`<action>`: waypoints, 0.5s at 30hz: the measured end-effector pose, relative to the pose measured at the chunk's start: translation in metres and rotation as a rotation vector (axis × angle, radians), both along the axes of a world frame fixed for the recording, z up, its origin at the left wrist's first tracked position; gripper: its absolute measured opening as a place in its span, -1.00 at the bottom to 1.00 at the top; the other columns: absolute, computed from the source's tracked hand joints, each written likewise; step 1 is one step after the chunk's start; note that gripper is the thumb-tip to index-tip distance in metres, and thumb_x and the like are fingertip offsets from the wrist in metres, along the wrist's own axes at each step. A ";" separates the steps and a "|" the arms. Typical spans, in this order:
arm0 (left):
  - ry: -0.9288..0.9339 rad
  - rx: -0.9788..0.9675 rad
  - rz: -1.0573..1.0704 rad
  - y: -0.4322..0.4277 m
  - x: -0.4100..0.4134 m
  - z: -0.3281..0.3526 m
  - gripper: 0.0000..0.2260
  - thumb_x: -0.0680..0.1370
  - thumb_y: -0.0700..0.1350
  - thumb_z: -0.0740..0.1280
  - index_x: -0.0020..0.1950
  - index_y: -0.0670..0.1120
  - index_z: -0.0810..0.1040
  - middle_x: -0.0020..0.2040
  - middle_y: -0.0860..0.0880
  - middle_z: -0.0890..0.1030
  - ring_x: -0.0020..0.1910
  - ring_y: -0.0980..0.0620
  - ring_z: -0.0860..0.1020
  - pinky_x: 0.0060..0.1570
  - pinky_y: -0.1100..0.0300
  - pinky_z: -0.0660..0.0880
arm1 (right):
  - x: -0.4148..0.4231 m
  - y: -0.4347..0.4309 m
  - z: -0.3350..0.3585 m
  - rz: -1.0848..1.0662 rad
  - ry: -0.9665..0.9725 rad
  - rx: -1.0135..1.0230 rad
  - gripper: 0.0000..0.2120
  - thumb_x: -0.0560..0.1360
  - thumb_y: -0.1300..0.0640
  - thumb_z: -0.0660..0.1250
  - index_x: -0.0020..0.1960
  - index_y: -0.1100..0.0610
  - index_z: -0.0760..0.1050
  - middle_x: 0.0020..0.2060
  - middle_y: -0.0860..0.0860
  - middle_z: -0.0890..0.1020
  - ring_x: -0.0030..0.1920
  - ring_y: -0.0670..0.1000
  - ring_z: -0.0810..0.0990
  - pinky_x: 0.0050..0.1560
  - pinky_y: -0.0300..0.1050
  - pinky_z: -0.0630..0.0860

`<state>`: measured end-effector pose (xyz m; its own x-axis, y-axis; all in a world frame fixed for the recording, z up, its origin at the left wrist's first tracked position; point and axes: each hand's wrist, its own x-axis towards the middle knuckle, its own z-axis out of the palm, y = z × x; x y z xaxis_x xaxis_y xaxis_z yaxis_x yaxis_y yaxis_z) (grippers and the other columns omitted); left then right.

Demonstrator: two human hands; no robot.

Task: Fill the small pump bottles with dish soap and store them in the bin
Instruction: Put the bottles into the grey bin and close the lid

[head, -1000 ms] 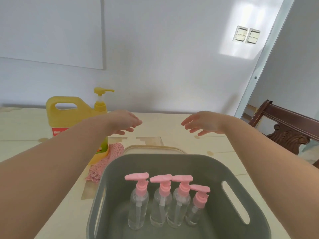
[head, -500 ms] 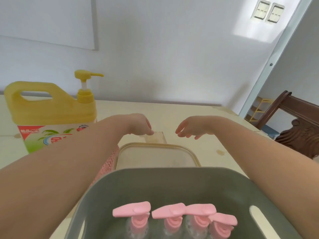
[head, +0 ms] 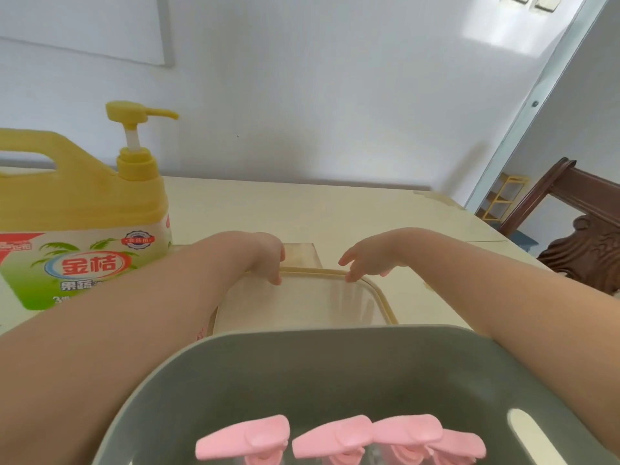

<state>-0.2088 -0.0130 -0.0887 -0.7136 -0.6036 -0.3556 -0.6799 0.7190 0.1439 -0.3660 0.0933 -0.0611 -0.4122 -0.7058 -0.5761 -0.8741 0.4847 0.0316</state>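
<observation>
Pink-topped bottles (head: 339, 437) are being kept in the near gray bin (head: 302, 364). The far lid (head: 302, 303) rim is being touched by the spread right hand (head: 372, 256) and curled left hand (head: 265, 253); left grip unclear.

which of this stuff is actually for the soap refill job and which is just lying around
For the job: dish soap jug, pink pump bottles, grey bin, probably the cream-rimmed lid.
Just there: wooden chair, wall switches, yellow shelf.

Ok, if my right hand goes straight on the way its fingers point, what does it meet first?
The far rim of the lid behind the grey bin; the fingertips of your right hand look almost on it, though depth is unclear.
</observation>
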 end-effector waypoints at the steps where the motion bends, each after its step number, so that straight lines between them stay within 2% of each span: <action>1: 0.009 -0.012 0.003 -0.002 -0.002 -0.002 -0.51 0.53 -0.06 0.36 0.43 -0.08 0.33 0.34 -0.05 0.44 0.30 -0.06 0.41 0.26 0.11 0.34 | 0.000 0.000 -0.001 0.005 0.001 0.003 -0.47 0.61 -0.05 0.21 0.54 -0.06 0.16 0.50 -0.08 0.25 0.34 0.13 0.45 0.25 -0.08 0.34; 5: 0.045 -0.049 0.010 -0.010 -0.008 -0.013 -0.66 0.49 -0.14 0.37 0.26 -0.10 0.51 0.22 -0.07 0.53 0.17 -0.07 0.51 0.15 0.13 0.46 | -0.003 -0.003 -0.003 0.041 0.037 0.001 -0.46 0.61 -0.05 0.20 0.54 -0.04 0.14 0.49 -0.07 0.27 0.37 0.15 0.42 0.40 0.03 0.30; 9: 0.086 -0.035 -0.011 -0.007 -0.009 -0.007 -0.73 0.52 -0.10 0.32 0.20 -0.11 0.57 0.17 -0.06 0.58 0.14 -0.05 0.53 0.11 0.16 0.46 | -0.007 -0.002 -0.001 0.059 0.041 -0.064 -0.54 0.58 0.02 0.26 0.46 -0.05 0.31 0.39 -0.05 0.43 0.33 0.10 0.45 0.39 0.00 0.32; 12: 0.199 0.019 0.015 -0.004 -0.005 0.014 -0.74 0.52 -0.08 0.34 0.21 -0.06 0.57 0.18 -0.02 0.56 0.15 -0.01 0.51 0.04 0.24 0.39 | -0.008 0.002 0.009 0.059 0.055 -0.168 -0.63 0.54 0.07 0.33 0.34 -0.03 0.47 0.28 -0.04 0.53 0.26 0.03 0.48 0.26 -0.11 0.37; 15: 0.300 0.070 0.045 -0.003 0.004 0.036 -0.80 0.48 -0.07 0.37 0.10 0.01 0.61 0.10 0.03 0.60 0.05 0.04 0.53 0.02 0.23 0.44 | -0.007 0.011 0.025 0.032 0.059 -0.300 -0.71 0.51 0.08 0.37 0.23 -0.02 0.55 0.16 -0.07 0.58 0.14 0.00 0.50 0.13 -0.14 0.40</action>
